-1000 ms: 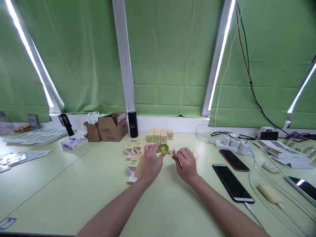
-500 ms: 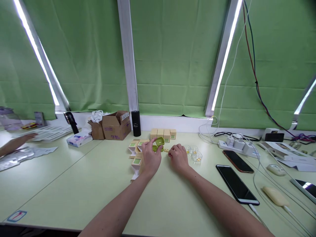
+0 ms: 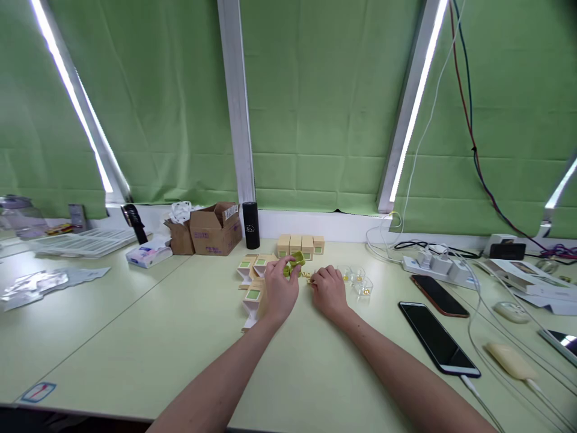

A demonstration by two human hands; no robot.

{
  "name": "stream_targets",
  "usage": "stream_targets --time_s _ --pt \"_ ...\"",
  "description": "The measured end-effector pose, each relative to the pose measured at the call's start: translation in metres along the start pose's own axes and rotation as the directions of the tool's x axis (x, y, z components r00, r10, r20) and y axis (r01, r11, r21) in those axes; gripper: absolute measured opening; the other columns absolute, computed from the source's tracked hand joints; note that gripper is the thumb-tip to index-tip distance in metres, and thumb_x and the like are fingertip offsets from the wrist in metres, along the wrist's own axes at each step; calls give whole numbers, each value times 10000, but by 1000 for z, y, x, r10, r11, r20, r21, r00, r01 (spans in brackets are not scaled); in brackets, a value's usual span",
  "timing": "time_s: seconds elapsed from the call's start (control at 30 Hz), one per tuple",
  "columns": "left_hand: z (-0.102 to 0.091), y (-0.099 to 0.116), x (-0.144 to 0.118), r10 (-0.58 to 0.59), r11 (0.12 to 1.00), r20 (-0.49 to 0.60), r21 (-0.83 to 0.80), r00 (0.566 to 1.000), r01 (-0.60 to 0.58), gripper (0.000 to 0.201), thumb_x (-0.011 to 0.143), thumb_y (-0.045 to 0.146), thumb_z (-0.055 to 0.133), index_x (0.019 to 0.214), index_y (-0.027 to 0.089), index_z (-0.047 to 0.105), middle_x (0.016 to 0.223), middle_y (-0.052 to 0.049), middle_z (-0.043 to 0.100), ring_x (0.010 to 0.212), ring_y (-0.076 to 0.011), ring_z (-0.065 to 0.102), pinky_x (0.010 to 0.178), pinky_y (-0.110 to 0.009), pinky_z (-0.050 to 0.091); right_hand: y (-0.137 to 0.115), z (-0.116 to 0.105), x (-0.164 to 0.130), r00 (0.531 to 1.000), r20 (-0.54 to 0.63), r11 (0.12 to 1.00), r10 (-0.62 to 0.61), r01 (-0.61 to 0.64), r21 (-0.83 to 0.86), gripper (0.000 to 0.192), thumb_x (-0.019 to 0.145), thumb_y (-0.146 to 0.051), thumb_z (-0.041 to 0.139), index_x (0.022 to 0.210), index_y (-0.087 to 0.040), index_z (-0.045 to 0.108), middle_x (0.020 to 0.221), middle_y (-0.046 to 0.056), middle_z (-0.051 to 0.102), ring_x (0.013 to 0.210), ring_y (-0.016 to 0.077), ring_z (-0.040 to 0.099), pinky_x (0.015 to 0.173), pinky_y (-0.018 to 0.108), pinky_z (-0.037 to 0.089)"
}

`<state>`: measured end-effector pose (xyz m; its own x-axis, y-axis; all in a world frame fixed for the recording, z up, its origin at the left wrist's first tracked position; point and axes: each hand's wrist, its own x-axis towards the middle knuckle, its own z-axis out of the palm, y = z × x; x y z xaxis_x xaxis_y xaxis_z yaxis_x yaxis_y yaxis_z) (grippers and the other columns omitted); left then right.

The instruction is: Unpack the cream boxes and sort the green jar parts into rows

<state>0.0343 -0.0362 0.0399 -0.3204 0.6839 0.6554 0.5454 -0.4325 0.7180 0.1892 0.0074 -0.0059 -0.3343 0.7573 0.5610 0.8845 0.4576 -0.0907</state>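
Observation:
My left hand is closed around a small olive-green hinged case, held tilted above the table with its lid raised. My right hand rests on the table with its fingertips pressed together beside some tiny gold-coloured pieces. Whatever lies under those fingertips is hidden. Just right of my right hand stand several small clear containers with gold bits inside. Opened cardboard boxes with green labels lie to the left of my left hand, partly covered by it. Behind both hands is a row of small tan boxes.
At the back stand a brown carton and a black cylinder. Two phones, a dark one and a larger one, lie on the right among white cables and a power strip. A tissue pack and silver pouches are left.
The green case has tipped in my left hand, so less of its inside shows. The other person's hand at the far left has gone from view. The whole view has shifted slightly.

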Motion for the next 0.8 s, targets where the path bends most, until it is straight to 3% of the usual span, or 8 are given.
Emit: stream_targets --time_s 0.17,0.27,0.33,0.4,0.5,0.67,0.73,0.8 --pt "8 -3 4 -264 923 153 -247 952 295 221 927 423 671 893 212 615 885 -67 733 810 -203 659 726 -307 475 -2 -20 -32 991 70 991 -116 111 76 130 911 -132 586 933 -197 697 972 86 708 951 239 582 815 359 357" --pt "12 -3 5 -425 695 348 -466 836 547 318 924 485 668 834 200 558 835 -90 758 671 -159 610 581 -257 386 -5 -30 -46 985 137 979 -110 83 189 136 930 -154 569 983 -207 683 973 50 723 863 194 628 735 314 361" --pt "13 -2 5 -437 495 489 -570 755 656 312 921 462 678 847 196 534 857 -118 773 631 -143 593 556 -247 365 -6 -35 -51 979 176 968 -102 57 245 142 937 -154 560 996 -215 674 970 32 735 840 175 650 698 292 348" --pt "12 0 3 -428 337 579 -610 694 717 260 924 397 677 873 195 521 875 -131 781 599 -135 589 566 -249 389 -7 -38 -52 975 200 961 -99 42 273 139 930 -148 564 986 -219 670 962 22 744 839 171 665 682 279 335" --pt "10 4 1 -439 201 641 -614 630 764 159 949 309 611 889 195 518 903 -141 789 590 -139 604 589 -259 427 -7 -42 -51 969 223 957 -103 36 286 133 926 -151 572 977 -223 672 964 17 754 838 173 676 674 274 324" --pt "10 7 -1 -429 199 659 -598 618 776 137 963 305 558 900 184 550 927 -156 790 627 -153 631 628 -276 455 -8 -44 -50 966 235 950 -108 31 310 143 935 -165 569 992 -231 681 987 18 765 854 180 688 682 273 336" --pt "10 5 0 -406 291 639 -587 653 756 150 934 315 599 878 184 553 897 -149 785 649 -160 641 635 -279 446 -7 -44 -50 966 237 947 -101 21 319 149 935 -164 567 995 -232 684 991 18 768 868 183 691 690 272 344" --pt "9 3 4 -375 462 595 -545 711 700 180 894 325 648 833 191 545 846 -128 778 656 -163 634 632 -277 426 -6 -44 -50 967 235 944 -94 11 330 156 931 -161 567 999 -232 688 998 17 770 878 185 692 698 272 350"
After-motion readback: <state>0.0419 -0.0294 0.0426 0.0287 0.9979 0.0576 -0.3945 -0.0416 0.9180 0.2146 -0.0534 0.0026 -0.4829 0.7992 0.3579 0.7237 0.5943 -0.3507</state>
